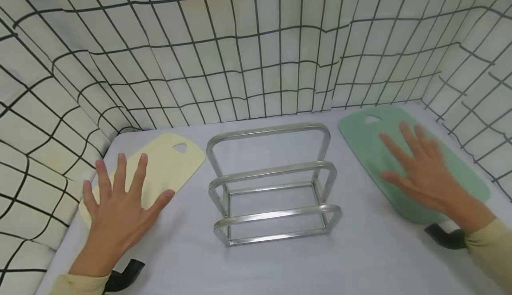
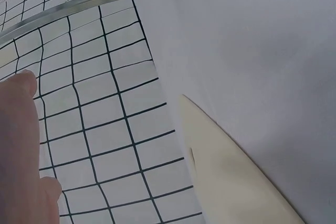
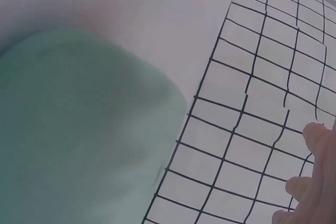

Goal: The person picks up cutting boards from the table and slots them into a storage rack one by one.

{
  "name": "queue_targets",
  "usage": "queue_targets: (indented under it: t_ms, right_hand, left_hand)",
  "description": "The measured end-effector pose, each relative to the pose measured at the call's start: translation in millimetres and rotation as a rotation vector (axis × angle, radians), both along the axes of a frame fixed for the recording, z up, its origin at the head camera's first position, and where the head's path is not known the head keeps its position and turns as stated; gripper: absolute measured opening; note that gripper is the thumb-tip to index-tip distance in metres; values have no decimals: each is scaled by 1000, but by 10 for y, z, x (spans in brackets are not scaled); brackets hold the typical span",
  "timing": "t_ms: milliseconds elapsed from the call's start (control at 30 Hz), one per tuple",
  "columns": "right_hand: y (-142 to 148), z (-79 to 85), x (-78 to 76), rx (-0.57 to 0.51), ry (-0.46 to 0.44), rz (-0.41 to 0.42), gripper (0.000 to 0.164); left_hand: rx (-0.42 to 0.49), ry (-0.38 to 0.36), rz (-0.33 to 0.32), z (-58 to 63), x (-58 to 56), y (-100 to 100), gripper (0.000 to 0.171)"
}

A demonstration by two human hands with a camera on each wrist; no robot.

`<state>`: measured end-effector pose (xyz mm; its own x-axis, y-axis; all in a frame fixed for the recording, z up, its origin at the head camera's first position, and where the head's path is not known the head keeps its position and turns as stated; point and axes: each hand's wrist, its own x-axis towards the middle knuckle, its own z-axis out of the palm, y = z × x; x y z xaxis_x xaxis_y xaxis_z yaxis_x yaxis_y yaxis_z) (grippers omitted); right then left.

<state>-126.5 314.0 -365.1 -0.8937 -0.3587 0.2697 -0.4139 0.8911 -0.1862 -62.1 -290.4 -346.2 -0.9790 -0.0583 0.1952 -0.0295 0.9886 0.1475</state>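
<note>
A cream cutting board (image 1: 164,161) with a small handle hole lies flat on the left of the table. My left hand (image 1: 120,210) is spread over its near part, fingers apart, holding nothing. On the right lies a green cutting board (image 1: 368,148), and my right hand (image 1: 428,175) is above it with spread fingers. Whether either palm touches its board, I cannot tell. Between the hands stands a silver metal rack (image 1: 276,170) with three rounded hoops. The left wrist view shows the cream board (image 2: 226,177); the right wrist view shows the green board (image 3: 79,129), slightly blurred.
White cloth with a black grid (image 1: 260,50) forms walls at the back and both sides. A pale cloth surface (image 1: 272,268) lies under everything. Black curved pieces sit by the left wrist (image 1: 124,277) and the right wrist (image 1: 446,237).
</note>
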Motion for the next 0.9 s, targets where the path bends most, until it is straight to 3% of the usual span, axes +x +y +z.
queue_targets:
  t_ms: [233,533,900]
  right_hand:
    - [-111,-20,-44,-64,-5,40,80]
    - [-236,-48,-88,-165,21,111,81]
    - [-342,-53,-95,-238,29,154,83]
  left_hand:
    - [36,35,-29,-54,-66,96,94]
    - [86,169,-129,-95,-110,245,94]
    - [152,207,-180,-122,-114,333,94]
